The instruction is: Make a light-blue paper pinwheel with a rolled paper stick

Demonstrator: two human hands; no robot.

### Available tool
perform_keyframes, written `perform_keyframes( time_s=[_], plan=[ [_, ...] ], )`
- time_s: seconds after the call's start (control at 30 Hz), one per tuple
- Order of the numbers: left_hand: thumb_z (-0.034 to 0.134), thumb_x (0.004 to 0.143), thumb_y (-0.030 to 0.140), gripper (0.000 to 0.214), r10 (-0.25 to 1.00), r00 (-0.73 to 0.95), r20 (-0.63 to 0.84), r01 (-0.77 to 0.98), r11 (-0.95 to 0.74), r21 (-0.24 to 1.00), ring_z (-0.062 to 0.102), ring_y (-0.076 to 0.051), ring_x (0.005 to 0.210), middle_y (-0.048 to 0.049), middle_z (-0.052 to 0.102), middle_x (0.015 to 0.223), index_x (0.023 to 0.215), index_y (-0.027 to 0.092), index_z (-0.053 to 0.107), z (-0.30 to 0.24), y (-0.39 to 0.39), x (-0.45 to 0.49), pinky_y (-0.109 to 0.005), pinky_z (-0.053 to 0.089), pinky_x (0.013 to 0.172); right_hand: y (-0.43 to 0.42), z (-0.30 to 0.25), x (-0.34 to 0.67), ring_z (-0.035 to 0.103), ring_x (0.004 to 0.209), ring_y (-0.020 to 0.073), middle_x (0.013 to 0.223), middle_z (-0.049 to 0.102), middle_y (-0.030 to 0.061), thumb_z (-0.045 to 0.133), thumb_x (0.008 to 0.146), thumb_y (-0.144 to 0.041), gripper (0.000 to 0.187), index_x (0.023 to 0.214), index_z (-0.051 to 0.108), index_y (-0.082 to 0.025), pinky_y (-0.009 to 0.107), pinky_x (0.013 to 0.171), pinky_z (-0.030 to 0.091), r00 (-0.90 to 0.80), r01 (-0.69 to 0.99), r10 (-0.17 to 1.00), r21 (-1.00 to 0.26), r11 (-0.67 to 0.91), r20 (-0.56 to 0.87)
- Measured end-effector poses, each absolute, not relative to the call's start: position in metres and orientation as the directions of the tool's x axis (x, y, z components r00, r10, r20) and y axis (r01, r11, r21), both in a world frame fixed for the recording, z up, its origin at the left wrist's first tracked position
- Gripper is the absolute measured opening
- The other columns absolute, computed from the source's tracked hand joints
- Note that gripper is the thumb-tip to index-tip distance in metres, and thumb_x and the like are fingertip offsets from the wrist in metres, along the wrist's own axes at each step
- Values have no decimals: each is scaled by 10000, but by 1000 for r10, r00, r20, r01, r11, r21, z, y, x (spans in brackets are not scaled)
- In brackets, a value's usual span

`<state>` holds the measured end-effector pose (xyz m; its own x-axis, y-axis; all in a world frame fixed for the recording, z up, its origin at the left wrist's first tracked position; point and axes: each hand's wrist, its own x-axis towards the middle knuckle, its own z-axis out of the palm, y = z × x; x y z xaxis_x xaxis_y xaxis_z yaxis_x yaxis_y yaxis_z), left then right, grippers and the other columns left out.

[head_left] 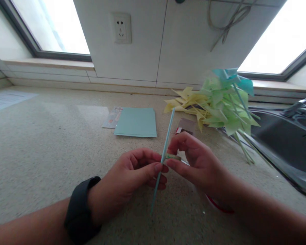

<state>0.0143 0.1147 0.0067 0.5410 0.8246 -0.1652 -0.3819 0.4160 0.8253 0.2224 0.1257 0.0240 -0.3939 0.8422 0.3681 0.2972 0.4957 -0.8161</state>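
Note:
A thin light blue paper stick (167, 136) stands tilted in my left hand (140, 170), pinched between thumb and fingers near its middle. Just right of the stick, my right hand (193, 156) is curled, thumb and index finger closing around a small tan and green piece (174, 157) that looks like the edge of a tape roll. This piece is close to the stick; whether they touch I cannot tell. Under my right wrist shows a red curved edge (219, 206), the remainder hidden by my arm.
Light blue square sheets (135, 121) lie stacked over a clear packet (111, 119). Yellow, green and blue paper pinwheels (219, 102) are heaped at back right, beside the metal sink (283, 136). A small brownish packet (187, 126) lies behind my right hand; a printed sheet (10, 98) lies far left.

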Motion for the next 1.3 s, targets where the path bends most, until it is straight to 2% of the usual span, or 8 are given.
perform_keyframes(
  time_s=[0.17, 0.3, 0.4, 0.6, 1.07, 1.2, 1.27, 1.3],
  plan=[
    [838, 843, 212, 181, 844, 525, -111, -405, 362, 840, 749, -132, 765, -14, 776, 851, 950, 169, 698, 8, 114, 16, -245, 629, 707, 124, 28, 221, 538, 796, 163, 826, 593, -28, 662, 876, -126, 134, 919, 606, -239, 345, 749, 415, -426, 413, 770, -655, 633, 475],
    [812, 866, 202, 205, 852, 515, -88, -413, 338, 846, 731, -146, 823, -19, 771, 884, 1024, 189, 681, 8, 113, 16, -283, 642, 720, 124, 31, 221, 546, 809, 189, 798, 611, -13, 681, 868, -126, 114, 902, 636, -225, 385, 778, 395, -416, 481, 746, -569, 666, 521],
    [829, 850, 244, 206, 858, 502, -107, -370, 325, 871, 720, -156, 850, -24, 769, 925, 997, 185, 698, 8, 113, 15, -303, 640, 735, 122, 34, 221, 543, 807, 197, 780, 625, -6, 685, 869, -127, 100, 894, 649, -216, 400, 786, 387, -425, 504, 720, -517, 692, 549],
    [882, 785, 313, 238, 865, 470, -176, -323, 354, 878, 694, -100, 692, -5, 755, 760, 825, 147, 717, 8, 117, 15, -199, 550, 680, 119, 37, 216, 540, 794, 187, 774, 701, -26, 708, 868, -118, 121, 889, 657, -225, 401, 796, 369, -486, 500, 654, -429, 752, 579],
    [838, 834, 327, 199, 844, 501, -191, -327, 389, 861, 707, -102, 713, -7, 770, 781, 845, 153, 741, 5, 118, 14, -206, 543, 714, 122, 34, 219, 580, 768, 181, 777, 736, -29, 728, 859, -147, 93, 892, 700, -229, 400, 791, 369, -502, 523, 668, -423, 740, 549],
    [832, 840, 341, 213, 847, 491, -203, -261, 366, 893, 702, -98, 701, -5, 776, 767, 841, 156, 726, 5, 116, 12, -190, 527, 687, 126, 38, 230, 616, 841, 183, 927, 732, -5, 772, 854, -255, 199, 1032, 684, -242, 386, 828, 433, -528, 537, 729, -494, 684, 436],
    [810, 864, 343, 205, 847, 490, -205, -225, 350, 909, 706, -97, 712, -11, 784, 777, 845, 159, 722, 6, 115, 11, -183, 524, 691, 130, 47, 243, 617, 852, 185, 1001, 701, 28, 770, 856, -364, 299, 1100, 658, -232, 346, 760, 487, -508, 581, 797, -553, 597, 326],
    [805, 870, 342, 200, 846, 490, -210, -219, 352, 910, 711, -99, 719, -12, 788, 783, 850, 162, 720, 6, 115, 10, -185, 528, 694, 131, 52, 251, 612, 802, 180, 922, 687, 24, 740, 878, -412, 247, 1020, 661, -226, 327, 706, 495, -500, 622, 826, -555, 552, 261]
  ],
)
